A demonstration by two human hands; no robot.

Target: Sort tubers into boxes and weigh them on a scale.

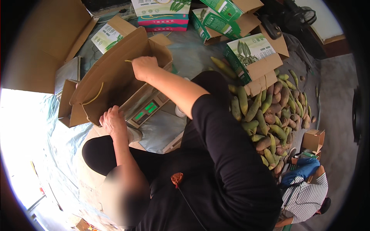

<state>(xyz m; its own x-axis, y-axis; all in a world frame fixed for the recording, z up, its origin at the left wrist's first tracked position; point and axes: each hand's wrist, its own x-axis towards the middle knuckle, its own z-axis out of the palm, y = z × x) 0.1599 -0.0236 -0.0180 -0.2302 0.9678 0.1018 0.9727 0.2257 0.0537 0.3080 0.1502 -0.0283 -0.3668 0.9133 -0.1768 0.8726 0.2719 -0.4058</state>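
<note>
An open brown cardboard box (pixel 111 73) stands tilted in front of me, its inside dark. A yellow cord handle (pixel 95 96) loops out of its left part. My right hand (pixel 144 68) is closed at the far right of the box, with a short end of yellow cord sticking out from its fingers. At the near edge of the box, my left hand (pixel 113 121) is bent round the cardboard; part of its grip is hidden. Close to both hands, a scale (pixel 148 109) with lit green digits sits against the box.
A pile of long green and rounded brown vegetables (pixel 273 115) lies at right. Printed green-and-white boxes (pixel 250 54) stand behind it, with a pink and blue box (pixel 163 23) farther left. A large cardboard carton (pixel 38 46) rises at far left. Another person (pixel 304 196) sits lower right.
</note>
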